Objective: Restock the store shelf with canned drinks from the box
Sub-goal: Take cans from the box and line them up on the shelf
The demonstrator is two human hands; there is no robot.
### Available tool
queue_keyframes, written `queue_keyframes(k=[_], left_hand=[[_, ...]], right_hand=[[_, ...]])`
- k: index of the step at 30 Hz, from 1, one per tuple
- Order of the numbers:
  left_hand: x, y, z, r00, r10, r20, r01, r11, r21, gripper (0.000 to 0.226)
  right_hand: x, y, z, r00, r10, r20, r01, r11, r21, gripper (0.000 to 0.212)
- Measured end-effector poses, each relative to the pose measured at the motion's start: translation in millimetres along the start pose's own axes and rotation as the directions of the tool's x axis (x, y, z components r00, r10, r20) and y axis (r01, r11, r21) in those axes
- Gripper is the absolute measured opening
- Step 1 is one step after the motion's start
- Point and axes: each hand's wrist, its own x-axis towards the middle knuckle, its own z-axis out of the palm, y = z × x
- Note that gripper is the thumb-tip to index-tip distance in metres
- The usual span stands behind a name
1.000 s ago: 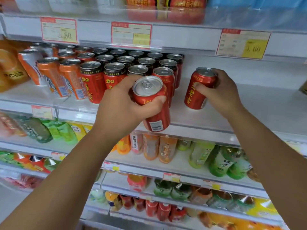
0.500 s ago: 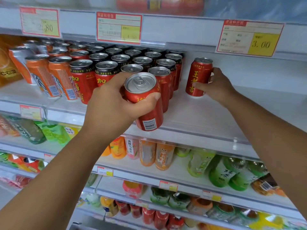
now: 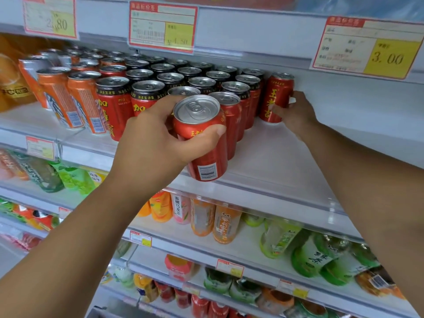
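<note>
Right: left hand (image 3: pixel 156 143) clamped round front can (image 3: pixel 202 143), thumb and fingers on upper wall. Can held over shelf (image 3: pixel 275 161) edge, long axis leaning, top tipped toward person. Right hand (image 3: pixel 296 113) curled round back can (image 3: pixel 276 97), upright beside rows (image 3: pixel 174 81); base probably seated, view poor. Cans rigid, smooth, likely full and weighty. Thin wall dents, so grip mid-body, not rim.

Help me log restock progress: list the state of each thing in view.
Front can: sealed, tilted, held, not yet set on the shelf.
Left hand: grips the front can.
Back can: upright on the shelf, beside the red cans.
Right hand: grips the back can.
Red cans: sealed, upright, packed in rows.
Orange cans: standing in rows at left.
</note>
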Motion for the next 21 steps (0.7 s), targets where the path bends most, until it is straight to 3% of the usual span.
queue_keyframes(k=[4,7,9,11,13,15,17,21], left_hand=[[0,1,2,1.0,0.012,0.004,-0.012,0.999,0.034,0.063],[0,4,4,1.0,0.011,0.008,-0.012,0.999,0.051,0.063],[1,6,4,1.0,0.001,0.015,-0.002,0.999,0.051,0.061],[3,8,5,1.0,-0.007,0.009,0.007,0.999,0.051,0.06],[3,11,9,0.999,-0.026,-0.024,0.027,0.998,0.058,0.059],[2,18,18,0.996,-0.042,-0.073,0.048,0.996,0.081,0.061],[1,28,31,0.995,-0.049,-0.092,0.057,0.994,0.09,0.066],[-1,41,53,1.0,-0.015,-0.027,0.017,0.997,0.076,0.078]], right_hand=[[1,1,5,1.0,-0.006,0.015,0.006,1.0,-0.001,0.072],[-9,-9,1,0.991,0.114,0.065,-0.112,0.993,-0.036,0.084],[-29,-24,-9,0.994,0.112,0.01,-0.111,0.99,-0.089,0.086],[-63,-43,-20,0.998,-0.061,-0.034,0.06,0.998,-0.02,0.074],[-113,-57,-27,0.965,-0.239,0.111,0.22,0.962,0.16,0.074],[-163,-65,-27,0.872,-0.34,0.352,0.216,0.913,0.346,0.091],[-194,-67,-21,0.815,-0.393,0.426,0.208,0.884,0.418,0.099],[-205,-69,-16,0.945,-0.297,0.141,0.237,0.912,0.335,0.082]])
